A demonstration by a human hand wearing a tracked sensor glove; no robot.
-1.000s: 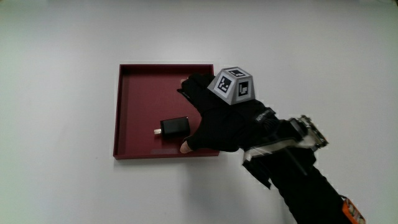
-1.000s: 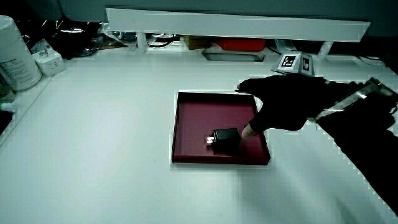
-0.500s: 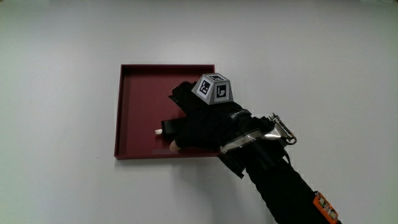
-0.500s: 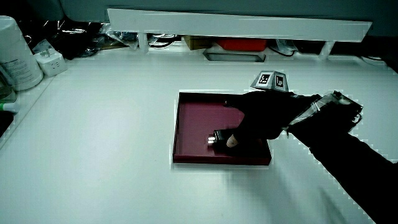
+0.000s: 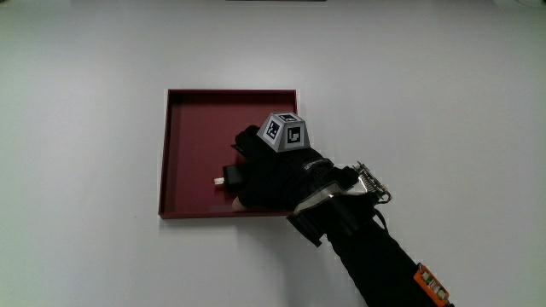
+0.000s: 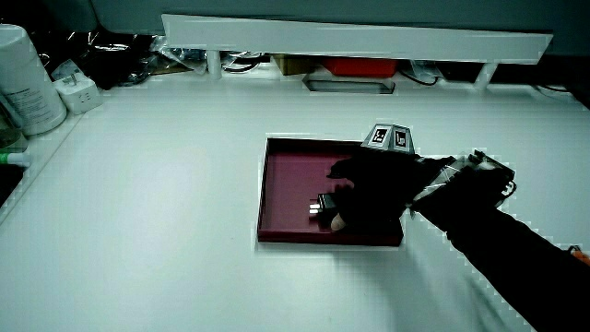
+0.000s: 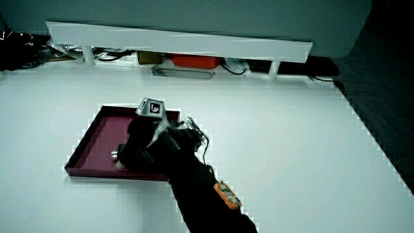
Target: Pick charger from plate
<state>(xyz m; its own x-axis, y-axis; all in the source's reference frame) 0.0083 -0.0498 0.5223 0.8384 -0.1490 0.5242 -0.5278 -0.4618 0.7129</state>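
A dark red square plate (image 5: 183, 128) lies on the white table; both side views show it too (image 6: 286, 175) (image 7: 97, 133). The black charger (image 5: 228, 176) rests in the plate near the rim closest to the person, with only its pronged end showing (image 6: 323, 205) (image 7: 116, 154). The gloved hand (image 5: 256, 175) is down over the charger, fingers and thumb curled around its body. The patterned cube (image 5: 286, 132) sits on the back of the hand. The forearm reaches in across the plate's near corner (image 6: 479, 231).
A white bottle (image 6: 23, 78) and a white plug block (image 6: 76, 92) stand at the table's edge, away from the plate. The low partition (image 6: 350, 37) runs along the table's end, with cables and a red item (image 6: 355, 66) under it.
The hand has moved from beside the charger to over it and lowered. Its fingers have closed around the charger, which now shows only its pronged end.
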